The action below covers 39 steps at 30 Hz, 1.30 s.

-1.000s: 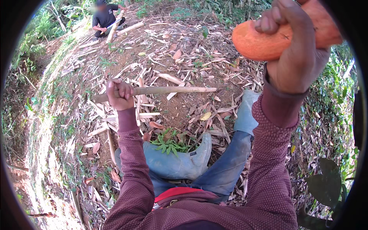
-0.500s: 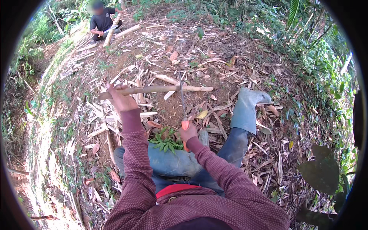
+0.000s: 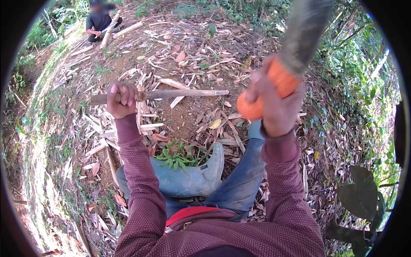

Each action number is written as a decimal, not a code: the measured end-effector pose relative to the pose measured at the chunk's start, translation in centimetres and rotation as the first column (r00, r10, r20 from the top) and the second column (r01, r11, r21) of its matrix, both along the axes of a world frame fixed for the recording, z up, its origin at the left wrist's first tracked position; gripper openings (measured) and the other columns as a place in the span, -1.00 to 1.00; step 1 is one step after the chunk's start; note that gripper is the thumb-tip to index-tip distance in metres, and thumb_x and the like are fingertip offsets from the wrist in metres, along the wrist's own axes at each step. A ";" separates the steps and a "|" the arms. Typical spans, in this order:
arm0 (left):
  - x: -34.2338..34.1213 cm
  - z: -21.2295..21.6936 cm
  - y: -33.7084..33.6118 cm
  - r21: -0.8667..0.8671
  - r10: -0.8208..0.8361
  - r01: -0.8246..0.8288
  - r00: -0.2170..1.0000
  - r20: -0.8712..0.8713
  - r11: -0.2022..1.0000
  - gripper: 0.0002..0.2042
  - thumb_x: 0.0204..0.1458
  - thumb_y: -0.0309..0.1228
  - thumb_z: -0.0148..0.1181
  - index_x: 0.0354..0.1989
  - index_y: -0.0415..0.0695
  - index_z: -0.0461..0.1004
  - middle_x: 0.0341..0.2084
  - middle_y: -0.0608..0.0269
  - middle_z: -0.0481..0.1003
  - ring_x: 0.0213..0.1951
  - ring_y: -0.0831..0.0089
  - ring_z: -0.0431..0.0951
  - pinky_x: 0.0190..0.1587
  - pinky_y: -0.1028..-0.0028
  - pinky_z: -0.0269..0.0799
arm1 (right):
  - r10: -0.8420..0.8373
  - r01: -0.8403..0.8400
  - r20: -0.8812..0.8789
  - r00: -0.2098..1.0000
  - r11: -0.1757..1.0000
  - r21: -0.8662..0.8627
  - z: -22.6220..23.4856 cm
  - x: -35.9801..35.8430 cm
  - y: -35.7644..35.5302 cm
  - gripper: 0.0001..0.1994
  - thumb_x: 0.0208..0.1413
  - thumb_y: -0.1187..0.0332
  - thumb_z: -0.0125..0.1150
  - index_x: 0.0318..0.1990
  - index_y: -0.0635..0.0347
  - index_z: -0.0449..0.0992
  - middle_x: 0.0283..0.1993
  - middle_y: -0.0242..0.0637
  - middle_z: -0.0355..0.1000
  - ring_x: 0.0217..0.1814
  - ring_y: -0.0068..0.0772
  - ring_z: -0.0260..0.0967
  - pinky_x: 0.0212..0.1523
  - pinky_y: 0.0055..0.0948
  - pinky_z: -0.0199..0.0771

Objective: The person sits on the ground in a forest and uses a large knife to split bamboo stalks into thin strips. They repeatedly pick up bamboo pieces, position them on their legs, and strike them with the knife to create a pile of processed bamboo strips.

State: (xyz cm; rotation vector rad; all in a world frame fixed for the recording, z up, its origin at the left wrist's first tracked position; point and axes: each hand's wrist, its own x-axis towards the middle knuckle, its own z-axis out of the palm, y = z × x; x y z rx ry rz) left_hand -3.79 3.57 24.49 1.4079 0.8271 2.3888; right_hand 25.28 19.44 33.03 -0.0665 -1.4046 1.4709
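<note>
My left hand (image 3: 121, 100) is closed round a long wooden stick (image 3: 180, 94), which lies roughly level across the view. The stick's pale, cut tip is on the right, above bare soil. My right hand (image 3: 280, 107) grips a machete by its orange handle (image 3: 282, 79), raised close to the camera on the right. Its dark blade (image 3: 306, 36) points up and away, blurred, and its far end runs out of the picture. The blade and the stick are apart.
My rubber boots (image 3: 188, 175) and bent legs frame the near ground, beside a green fern-like plant (image 3: 175, 159). Split wood pieces (image 3: 102, 128) and dry leaves litter the slope. Another person (image 3: 100, 21) sits at far left holding a pole (image 3: 111, 28). Large leaves (image 3: 359, 188) hang at right.
My right hand has lifted the machete from beside the stick up to the right, near the camera. My left hand has closed its fingers round the stick, which sits slightly further left.
</note>
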 end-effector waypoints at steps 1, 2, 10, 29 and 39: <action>0.0 0.5 -0.1 0.000 0.008 -0.008 1.000 -0.005 1.000 -0.76 0.09 -0.25 -0.14 -0.54 -0.10 0.29 -0.89 0.53 0.05 -0.82 0.65 0.05 -0.59 0.55 0.12 | -0.054 0.056 -0.021 0.998 0.997 0.062 1.3 -0.1 -0.1 -0.82 -0.06 0.59 0.12 -0.25 0.33 0.36 -0.53 -0.37 0.35 -0.60 -0.64 0.30 -0.61 -0.61 0.30; 0.0 0.7 0.4 0.005 0.010 -0.010 1.000 -0.006 1.000 -0.76 0.09 -0.26 -0.14 -0.54 -0.10 0.29 -0.89 0.53 0.05 -0.82 0.65 0.04 -0.59 0.55 0.12 | -0.113 0.118 -0.044 0.993 0.985 0.129 2.1 -0.2 0.1 -0.80 -0.06 0.59 0.10 -0.23 0.35 0.34 -0.53 -0.38 0.34 -0.57 -0.63 0.29 -0.57 -0.59 0.31; 1.9 1.6 8.2 -0.188 0.043 -0.046 0.999 -0.024 0.981 -0.90 0.04 -0.38 0.01 -0.42 -0.13 0.39 -0.83 0.45 0.21 -0.79 0.69 0.20 -0.67 0.58 0.20 | -0.234 -0.255 0.918 0.321 0.912 0.322 -39.3 -2.8 2.7 -0.64 -0.16 0.25 0.20 -0.18 0.21 0.41 -0.23 0.01 0.42 -0.11 -0.02 0.38 -0.12 -0.21 0.36; -0.7 -15.9 7.9 -0.447 0.570 -0.414 0.764 0.302 0.793 -0.76 0.11 -0.28 0.05 -0.50 -0.17 0.32 -0.78 0.44 0.21 -0.74 0.70 0.16 -0.70 0.65 0.02 | 0.056 0.014 0.446 0.893 0.988 -0.154 -16.5 -7.7 1.0 -0.72 -0.09 0.51 0.15 -0.18 0.31 0.32 -0.41 -0.38 0.35 -0.46 -0.64 0.31 -0.44 -0.59 0.36; -3.6 -18.1 13.3 -0.488 0.684 -0.554 0.718 0.129 0.674 -0.83 0.05 -0.36 0.11 -0.44 -0.22 0.38 -0.70 0.37 0.36 -0.70 0.64 0.31 -0.64 0.61 0.21 | -0.053 -0.116 0.999 0.002 0.992 0.053 -36.1 -12.9 1.5 -0.59 -0.17 0.21 0.26 -0.23 0.37 0.43 -0.32 -0.11 0.47 -0.32 -0.29 0.46 -0.31 -0.38 0.45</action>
